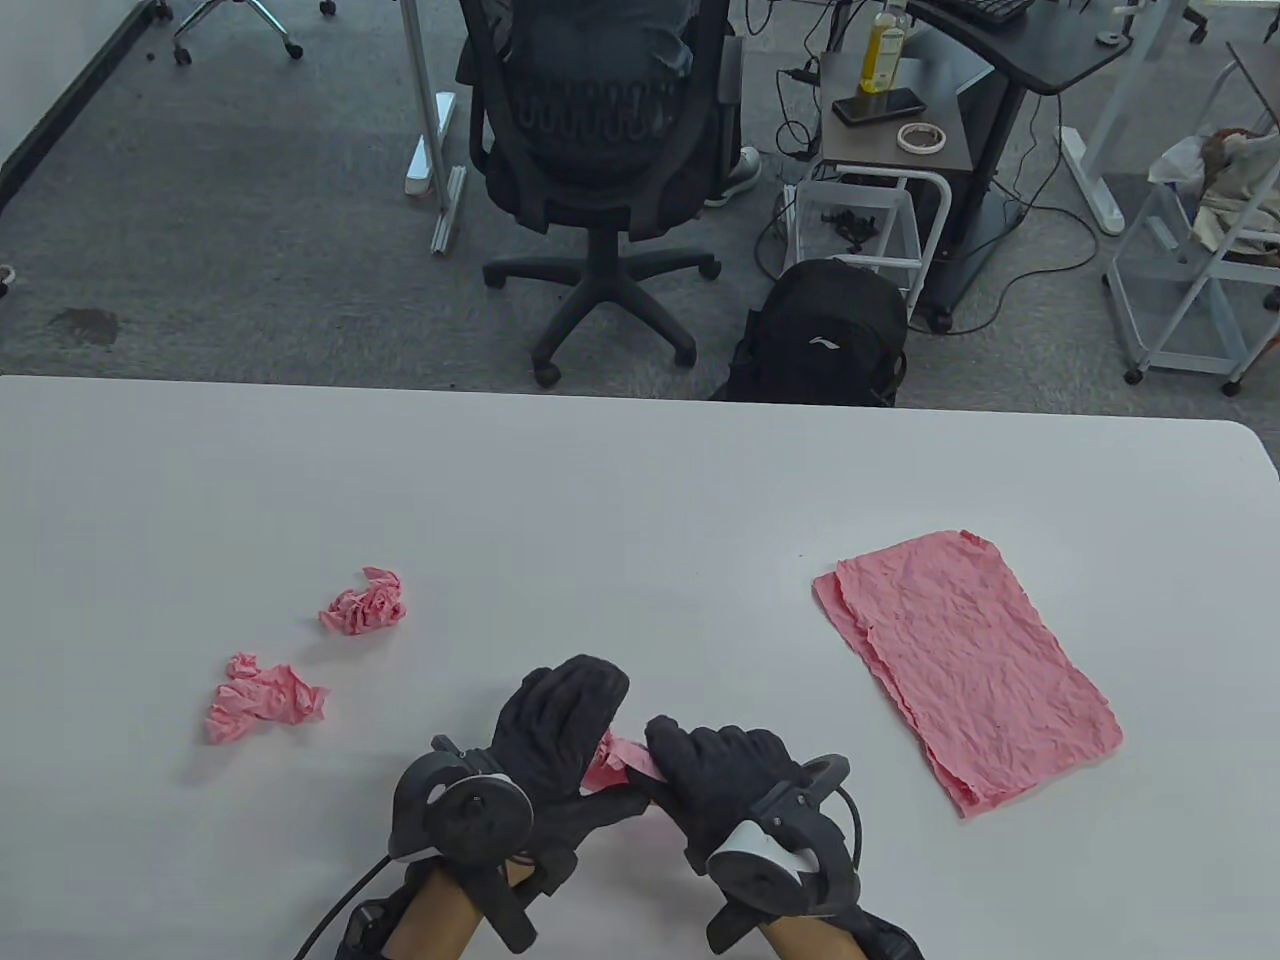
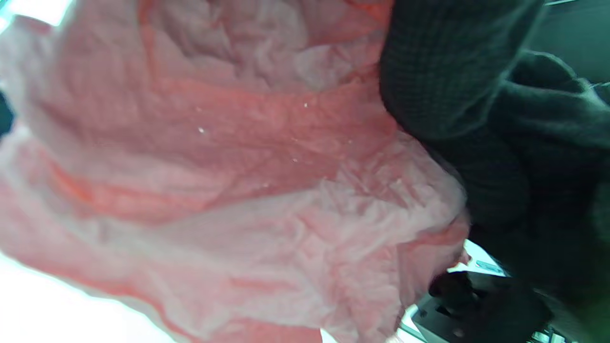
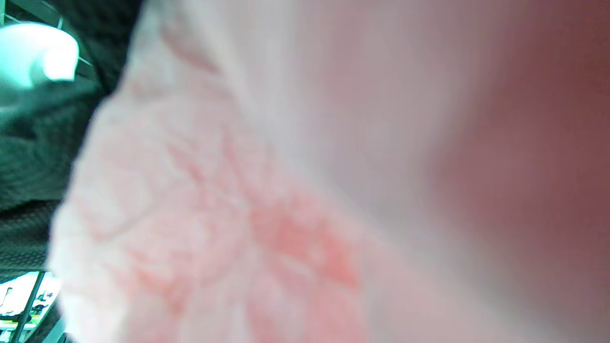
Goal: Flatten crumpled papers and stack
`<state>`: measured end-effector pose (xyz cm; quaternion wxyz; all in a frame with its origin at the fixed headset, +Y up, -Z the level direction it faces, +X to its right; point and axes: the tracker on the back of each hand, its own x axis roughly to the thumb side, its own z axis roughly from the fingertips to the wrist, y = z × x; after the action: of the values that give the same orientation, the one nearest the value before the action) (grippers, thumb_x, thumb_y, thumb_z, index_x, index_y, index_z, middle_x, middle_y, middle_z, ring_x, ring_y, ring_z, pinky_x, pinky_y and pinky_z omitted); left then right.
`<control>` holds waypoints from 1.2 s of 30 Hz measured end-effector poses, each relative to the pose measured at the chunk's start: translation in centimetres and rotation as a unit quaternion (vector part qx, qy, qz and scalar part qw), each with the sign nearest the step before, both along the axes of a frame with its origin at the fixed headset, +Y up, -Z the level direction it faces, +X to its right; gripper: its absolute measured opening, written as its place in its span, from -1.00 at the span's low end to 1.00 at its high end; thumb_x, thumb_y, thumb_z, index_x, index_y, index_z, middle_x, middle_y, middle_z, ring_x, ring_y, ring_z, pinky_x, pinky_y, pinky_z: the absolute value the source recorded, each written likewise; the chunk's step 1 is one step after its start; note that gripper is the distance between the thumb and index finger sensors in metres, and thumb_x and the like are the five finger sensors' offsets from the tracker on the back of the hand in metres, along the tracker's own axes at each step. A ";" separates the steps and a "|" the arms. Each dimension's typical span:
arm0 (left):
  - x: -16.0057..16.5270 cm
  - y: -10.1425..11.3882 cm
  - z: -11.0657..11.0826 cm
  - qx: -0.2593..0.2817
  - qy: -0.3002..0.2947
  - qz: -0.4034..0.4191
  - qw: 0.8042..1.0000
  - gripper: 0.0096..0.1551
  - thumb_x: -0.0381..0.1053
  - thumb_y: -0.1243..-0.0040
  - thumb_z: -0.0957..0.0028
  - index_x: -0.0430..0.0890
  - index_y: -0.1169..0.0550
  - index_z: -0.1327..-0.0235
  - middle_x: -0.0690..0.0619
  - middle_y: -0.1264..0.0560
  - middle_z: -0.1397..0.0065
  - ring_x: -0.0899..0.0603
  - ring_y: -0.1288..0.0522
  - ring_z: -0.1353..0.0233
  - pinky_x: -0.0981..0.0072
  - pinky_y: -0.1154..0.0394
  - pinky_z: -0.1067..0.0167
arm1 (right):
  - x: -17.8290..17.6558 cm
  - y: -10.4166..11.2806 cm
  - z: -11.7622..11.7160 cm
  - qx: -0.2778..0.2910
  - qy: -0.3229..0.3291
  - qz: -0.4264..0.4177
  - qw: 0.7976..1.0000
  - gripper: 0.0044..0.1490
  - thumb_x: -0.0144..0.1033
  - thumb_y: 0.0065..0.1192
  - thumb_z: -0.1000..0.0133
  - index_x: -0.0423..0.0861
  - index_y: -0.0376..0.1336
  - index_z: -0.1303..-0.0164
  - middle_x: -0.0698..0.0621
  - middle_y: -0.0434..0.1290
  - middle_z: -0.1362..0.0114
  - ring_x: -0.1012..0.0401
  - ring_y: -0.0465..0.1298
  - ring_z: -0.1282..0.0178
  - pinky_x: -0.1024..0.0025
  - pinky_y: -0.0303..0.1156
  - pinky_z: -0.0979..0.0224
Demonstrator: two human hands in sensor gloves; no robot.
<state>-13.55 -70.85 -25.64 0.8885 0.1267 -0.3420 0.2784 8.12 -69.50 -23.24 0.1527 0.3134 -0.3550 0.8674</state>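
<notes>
Where the hands meet: low in the middle of the table view, a crumpled pink paper [image 1: 612,762] is held between two gloved hands above the white table [image 1: 640,480].
Left hand: the left hand [image 1: 555,745] is seen with its fingers curled over the paper's left side, gripping it; a tracker is strapped to its back.
Right hand: the right hand [image 1: 715,785] is closed on the paper's right side, fingers bent round it.
Held paper up close: in the left wrist view the wrinkled pink sheet [image 2: 228,190] fills most of the frame, with dark glove fingers [image 2: 443,71] at the upper right; in the right wrist view it is shown only as a pink blur [image 3: 267,214].
Stack: two flattened pink sheets [image 1: 975,665] are laid one on the other at the right of the table view, well apart from the hands.
Still crumpled: one pink wad [image 1: 365,602] is seen left of centre, a second wad [image 1: 262,697] just below and to its left.
Background: a black office chair [image 1: 600,150] and a black backpack [image 1: 825,335] are seen on the grey floor at the top of the frame.
</notes>
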 end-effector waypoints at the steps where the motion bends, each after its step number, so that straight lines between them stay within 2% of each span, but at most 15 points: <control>1: -0.2 -0.1 0.1 -0.002 0.000 -0.001 1.000 -0.21 0.23 -0.49 0.06 -0.01 -0.50 -0.42 -0.01 -0.48 -0.43 -0.27 -0.48 -0.52 -0.34 -0.30 -0.44 | 0.1 -0.1 -0.1 -0.005 0.002 -0.007 1.000 -0.37 0.16 0.40 0.01 -0.15 0.52 0.07 0.17 0.60 0.53 0.26 0.63 0.64 0.18 0.63 0.34; 2: -0.4 -0.1 0.1 0.002 0.005 0.002 1.000 -0.35 0.17 -0.48 0.03 0.00 -0.57 -0.33 0.02 -0.53 -0.38 -0.26 -0.51 -0.51 -0.33 -0.33 -0.42 | 0.1 -0.2 -0.3 -0.010 0.002 -0.009 1.000 -0.35 0.20 0.39 0.02 -0.15 0.53 0.09 0.17 0.60 0.55 0.26 0.63 0.65 0.18 0.63 0.35; 4: -0.7 0.0 0.0 0.002 0.001 0.036 0.999 -0.43 0.11 -0.47 0.00 0.04 -0.58 -0.28 0.04 -0.54 -0.36 -0.24 -0.52 -0.50 -0.31 -0.34 -0.43 | 0.3 -0.5 -0.5 -0.023 -0.009 -0.011 1.000 -0.30 0.26 0.33 0.00 -0.16 0.54 0.13 0.18 0.60 0.59 0.27 0.63 0.68 0.19 0.63 0.37; 6: -1.1 0.1 -0.3 -0.014 -0.022 0.123 0.992 -0.50 0.04 -0.41 -0.04 0.08 -0.58 -0.28 0.04 -0.53 -0.37 -0.23 -0.52 -0.51 -0.30 -0.35 -0.42 | 0.6 -0.5 -0.9 -0.043 -0.018 -0.020 0.999 -0.25 0.32 0.31 0.01 -0.18 0.55 0.15 0.18 0.59 0.60 0.27 0.62 0.69 0.18 0.63 0.38; 11: -1.6 -0.3 -0.8 -0.104 -0.075 0.233 0.964 -0.53 0.02 -0.41 -0.06 0.04 -0.60 -0.25 0.02 -0.61 -0.18 -0.20 -0.64 -0.26 -0.21 -0.43 -0.35 | 1.2 -0.6 -1.3 -0.071 -0.029 -0.037 0.996 -0.26 0.28 0.34 -0.01 -0.19 0.52 0.07 0.16 0.60 0.54 0.23 0.64 0.61 0.14 0.63 0.31; 17: -3.5 -0.4 -1.5 -0.114 -0.037 0.293 0.949 -0.51 0.06 -0.40 -0.06 0.04 -0.58 -0.26 0.04 -0.59 -0.12 -0.16 -0.64 -0.17 -0.17 -0.44 -0.33 | 3.2 -0.8 -2.4 -0.148 -0.014 -0.122 0.981 -0.38 0.00 0.41 -0.06 -0.11 0.41 -0.21 0.06 0.57 0.22 0.08 0.63 0.24 -0.04 0.53 -0.01; 20: -4.4 -0.6 -1.8 -0.133 -0.037 0.350 0.927 -0.49 0.10 -0.44 -0.04 0.01 -0.58 -0.23 0.07 -0.59 -0.01 -0.12 -0.64 -0.09 -0.15 -0.44 -0.31 | 4.5 -1.0 -3.1 -0.187 -0.026 -0.138 0.972 -0.50 -0.10 0.37 -0.09 -0.10 0.45 -0.14 0.02 0.52 0.09 0.00 0.58 0.07 -0.11 0.45 -0.13; 23: -5.0 -0.9 -2.0 -0.131 -0.020 0.348 0.928 -0.49 0.19 -0.45 -0.02 -0.02 -0.63 -0.15 0.11 -0.62 0.15 -0.08 -0.67 0.05 -0.11 -0.49 -0.25 | 5.6 -1.8 -3.9 -0.218 -0.018 -0.187 0.958 -0.52 -0.14 0.30 -0.11 -0.04 0.40 -0.20 -0.02 0.46 -0.10 -0.09 0.52 -0.15 -0.16 0.40 -0.21; 25: -5.4 -1.0 -2.2 -0.124 0.001 0.337 0.933 -0.50 0.22 -0.42 -0.03 -0.04 -0.66 -0.10 0.13 -0.63 0.21 -0.07 -0.69 0.11 -0.10 -0.52 -0.21 | 6.0 -2.4 -4.8 -0.264 0.038 -0.235 0.934 -0.50 -0.17 0.24 -0.12 -0.05 0.33 -0.25 -0.20 0.34 -0.41 -0.24 0.38 -0.37 -0.25 0.32 -0.29; 26: -5.7 -1.1 -2.3 -0.121 0.011 0.334 0.935 -0.51 0.22 -0.38 -0.05 -0.05 -0.66 -0.09 0.12 -0.63 0.21 -0.08 -0.69 0.11 -0.10 -0.52 -0.21 | 6.2 -2.9 -5.2 -0.308 0.084 -0.272 0.908 -0.49 -0.18 0.22 -0.13 -0.05 0.29 -0.28 -0.28 0.26 -0.53 -0.29 0.32 -0.43 -0.30 0.28 -0.32; 27: -6.0 -1.1 -2.2 -0.116 0.031 0.328 0.937 -0.52 0.20 -0.36 -0.07 -0.06 -0.67 -0.10 0.10 -0.64 0.20 -0.10 -0.69 0.10 -0.12 -0.50 -0.22 | 6.5 -3.4 -5.7 -0.357 0.126 -0.321 0.868 -0.47 -0.23 0.25 -0.12 -0.08 0.26 -0.29 -0.30 0.32 -0.49 -0.32 0.34 -0.41 -0.32 0.27 -0.32; 29: -6.5 -1.1 -2.1 -0.096 0.072 0.296 0.947 -0.53 0.19 -0.31 -0.09 -0.04 -0.66 -0.13 0.11 -0.64 0.17 -0.10 -0.69 0.07 -0.12 -0.50 -0.22 | 6.9 -4.1 -6.2 -0.401 0.179 -0.384 0.812 -0.46 -0.36 0.33 -0.10 -0.08 0.23 -0.30 -0.17 0.54 -0.24 -0.20 0.55 -0.21 -0.28 0.34 -0.27; 30: -6.8 -1.1 -2.2 -0.088 0.091 0.281 0.951 -0.53 0.19 -0.29 -0.10 -0.03 -0.65 -0.15 0.11 -0.64 0.16 -0.10 -0.69 0.06 -0.12 -0.51 -0.23 | 7.0 -4.2 -6.5 -0.403 0.188 -0.400 0.802 -0.46 -0.39 0.36 -0.08 -0.10 0.26 -0.27 -0.13 0.58 -0.12 -0.15 0.61 -0.08 -0.23 0.39 -0.21; 34: -7.3 -1.6 -2.4 -0.118 0.090 0.321 0.935 -0.52 0.21 -0.26 -0.11 -0.06 -0.68 -0.10 0.11 -0.66 0.21 -0.09 -0.71 0.11 -0.10 -0.53 -0.19 | 8.1 -4.3 -6.6 -0.392 0.140 -0.405 0.814 -0.40 -0.17 0.46 -0.06 -0.09 0.31 -0.26 -0.01 0.60 0.11 0.03 0.66 0.15 -0.11 0.48 -0.09; 36: -7.1 -2.0 -2.7 -0.149 0.073 0.325 0.931 -0.52 0.21 -0.27 -0.11 -0.09 -0.70 -0.05 0.11 -0.67 0.25 -0.10 -0.72 0.15 -0.10 -0.54 -0.16 | 8.6 -4.1 -6.6 -0.378 0.102 -0.400 0.829 -0.47 -0.14 0.47 -0.05 -0.12 0.39 -0.15 0.01 0.63 0.25 0.10 0.67 0.31 -0.05 0.53 0.01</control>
<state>-20.68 -72.84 -28.35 0.7805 0.1172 -0.1713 0.5897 16.76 -73.59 -29.87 0.6285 0.1485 -0.0765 0.7597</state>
